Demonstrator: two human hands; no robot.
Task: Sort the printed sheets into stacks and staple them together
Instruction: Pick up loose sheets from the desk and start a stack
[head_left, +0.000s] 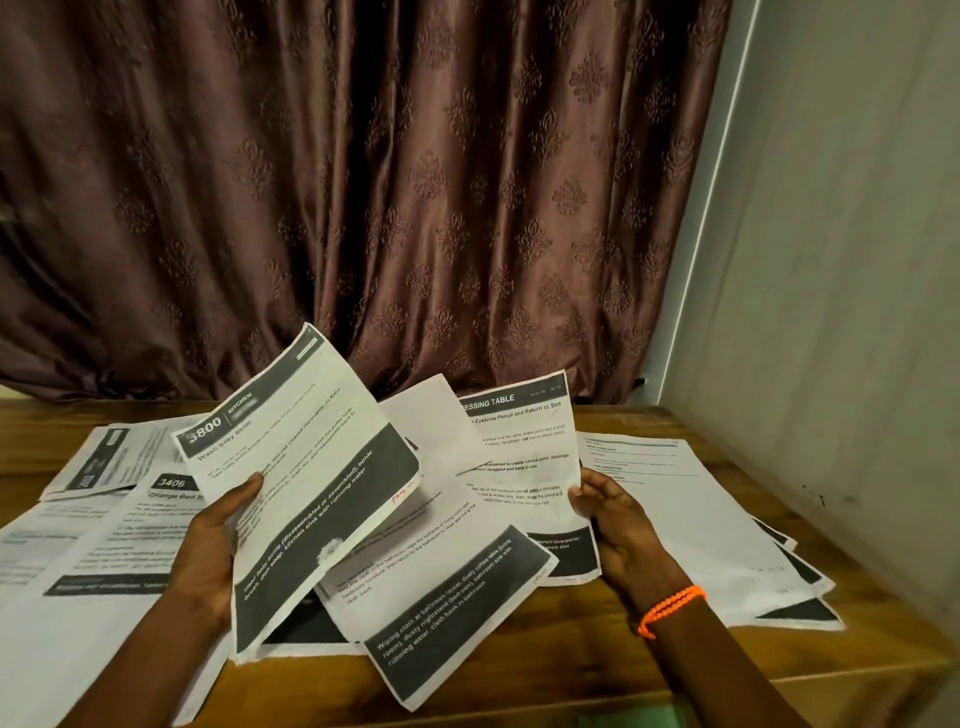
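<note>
My left hand (215, 540) grips a printed sheet headed "3800 Kitchen" (301, 467), lifted and tilted above the table. My right hand (615, 519), with an orange bead bracelet at the wrist, holds the right edge of a sheet headed "Dressing Table" (524, 457). Between the two hands a third sheet about a wiping cloth (441, 587) fans out at a slant, overlapping both. Which hand holds it is hidden. No stapler is visible.
More printed sheets lie on the wooden table (649, 670): a spread at the left with one headed "3406" (104, 530), and a loose stack at the right (701, 519). A brown patterned curtain (363, 182) hangs behind. A pale wall (841, 312) bounds the right side.
</note>
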